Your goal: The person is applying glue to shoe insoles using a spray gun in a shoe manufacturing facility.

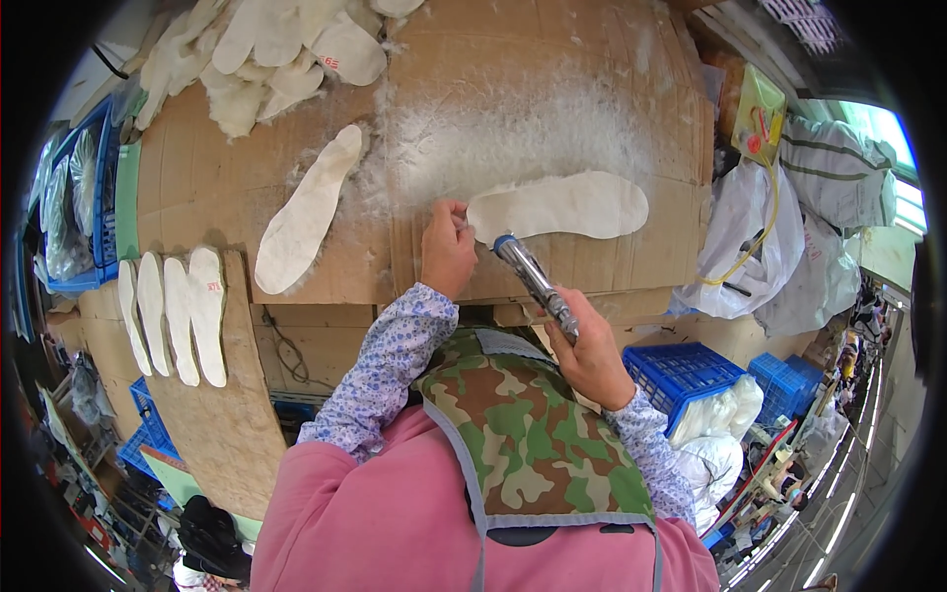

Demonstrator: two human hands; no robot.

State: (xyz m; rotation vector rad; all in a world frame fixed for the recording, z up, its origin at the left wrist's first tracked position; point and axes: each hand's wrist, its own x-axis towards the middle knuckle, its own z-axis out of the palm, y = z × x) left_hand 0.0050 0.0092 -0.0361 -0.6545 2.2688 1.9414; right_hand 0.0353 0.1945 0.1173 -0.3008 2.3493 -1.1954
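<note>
A white fleecy insole (562,205) lies crosswise on the cardboard-covered table (414,261) in front of me. My left hand (449,249) is closed at its narrow left end, thumb and fingertips pinching the edge. In my right hand (592,350) is a silver, patterned clipper-like tool (538,283) with a blue collar. Its head points up and left, at the insole's near edge close to my left fingers; whether it touches cannot be made out. A second insole (308,212) lies slanted to the left of my left hand.
White fluff (493,133) covers the cardboard beyond the insole. A heap of insoles (281,49) sits at the far left; several more lie in a row on a board (212,434) at left. Plastic bags (750,227) hang at right, above blue crates (681,375).
</note>
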